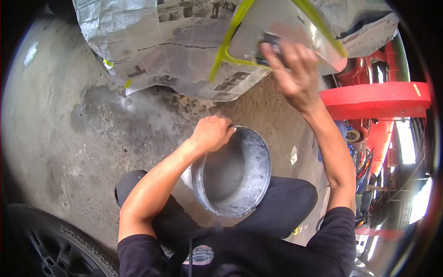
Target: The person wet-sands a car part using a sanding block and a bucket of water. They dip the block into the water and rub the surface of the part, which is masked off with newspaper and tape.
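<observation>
My left hand (212, 133) is closed over the far rim of a grey bucket (259, 161) between my knees. Murky grey liquid appears to fill its lower part. My right hand (295, 69), smeared by motion, reaches far right over a bare grey-white panel (249, 34) framed by yellow-green masking tape (224, 48). Under its fingers is a dark pad (270, 44), pressed to or just above the panel; its exact kind is blurred. Newspaper sheets (184, 55) cover the surface around the taped area.
The concrete floor (55, 138) has a wet dark patch (120, 108) left of the bucket. A car tyre (69, 242) stands at the lower left. Red body parts (376, 100) stand at the right, with cluttered gear (362, 184) below. A pale scrap (294, 155) lies right of the bucket.
</observation>
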Tool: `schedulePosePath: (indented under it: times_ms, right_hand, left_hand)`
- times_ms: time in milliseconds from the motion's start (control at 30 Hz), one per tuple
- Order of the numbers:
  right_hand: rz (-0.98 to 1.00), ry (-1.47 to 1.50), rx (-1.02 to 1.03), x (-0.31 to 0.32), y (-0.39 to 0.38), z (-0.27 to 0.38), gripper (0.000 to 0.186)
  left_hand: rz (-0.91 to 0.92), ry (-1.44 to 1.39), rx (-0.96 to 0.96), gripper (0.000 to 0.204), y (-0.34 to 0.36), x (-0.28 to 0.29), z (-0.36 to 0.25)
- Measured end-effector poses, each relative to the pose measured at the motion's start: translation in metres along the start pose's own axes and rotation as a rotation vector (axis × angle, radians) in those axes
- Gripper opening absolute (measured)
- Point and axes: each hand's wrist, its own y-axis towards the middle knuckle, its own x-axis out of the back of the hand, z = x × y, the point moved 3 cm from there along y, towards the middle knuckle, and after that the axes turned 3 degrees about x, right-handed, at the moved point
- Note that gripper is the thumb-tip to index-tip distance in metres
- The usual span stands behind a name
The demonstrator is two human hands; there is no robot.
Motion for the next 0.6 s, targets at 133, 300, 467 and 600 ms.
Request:
schedulePosePath:
  times_ms: [133,300,467,600]
  right_hand:
    - [-0.135,-0.100,-0.173,0.001,-0.028,-0.001,0.059]
    - [-0.039,-0.062,-0.131,0.005,0.005,0.003,0.063]
    - [-0.125,-0.069,-0.171,-0.001,-0.006,-0.003,0.056]
    - [-0.103,-0.074,-0.159,-0.005,0.007,0.009,0.055]
  left_hand:
    - [-0.009,0.038,-0.046,0.035,0.006,-0.009,-0.003]
    - [0.028,-0.013,0.012,0.035,0.002,0.003,-0.006]
    - [-0.001,-0.014,-0.034,0.036,0.006,-0.007,-0.004]
    - [0.020,-0.025,0.015,0.035,0.002,0.002,-0.002]
